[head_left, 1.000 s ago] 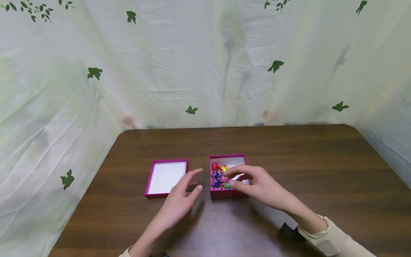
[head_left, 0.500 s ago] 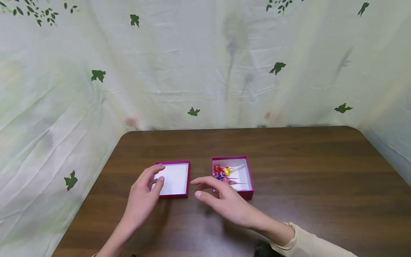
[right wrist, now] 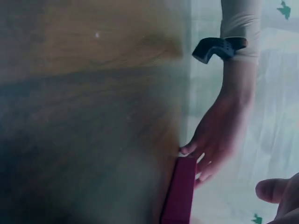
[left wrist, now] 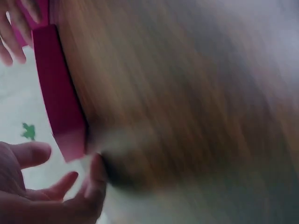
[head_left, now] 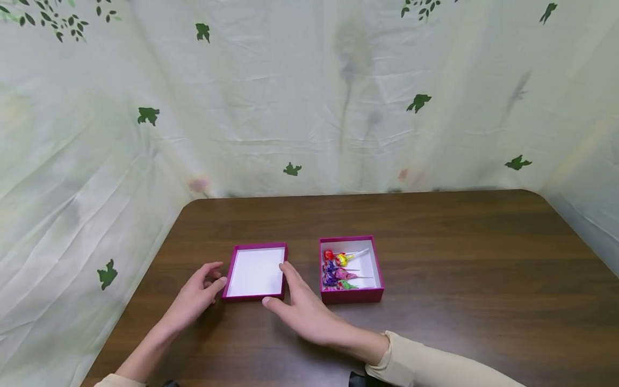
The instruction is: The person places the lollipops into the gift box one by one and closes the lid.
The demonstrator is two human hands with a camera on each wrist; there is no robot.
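Observation:
A shallow magenta box lid [head_left: 256, 271] lies on the table with its white inside facing up. My left hand [head_left: 195, 298] is at its left edge, fingers loosely bent; in the left wrist view the fingertips are beside a lid corner, holding nothing. At the lid's right side is my right hand [head_left: 309, 312], thumb and fingers spread, its fingertips by the right rim; whether they touch it I cannot tell. To the right stands a deeper magenta box [head_left: 353, 296]. Several wrapped lollipops [head_left: 342, 273] lie in it, heads left and sticks right.
The brown wooden table [head_left: 459, 269] carries the box and lid near its middle. A pale curtain [head_left: 309, 97] with green leaf prints hangs behind and beside it. A dark wrist strap [right wrist: 215, 47] shows on the left arm in the right wrist view.
My right hand has left the lollipop box and moved left to the lid's right side. My left hand has moved left, to the lid's left edge. Box and lid stay in place.

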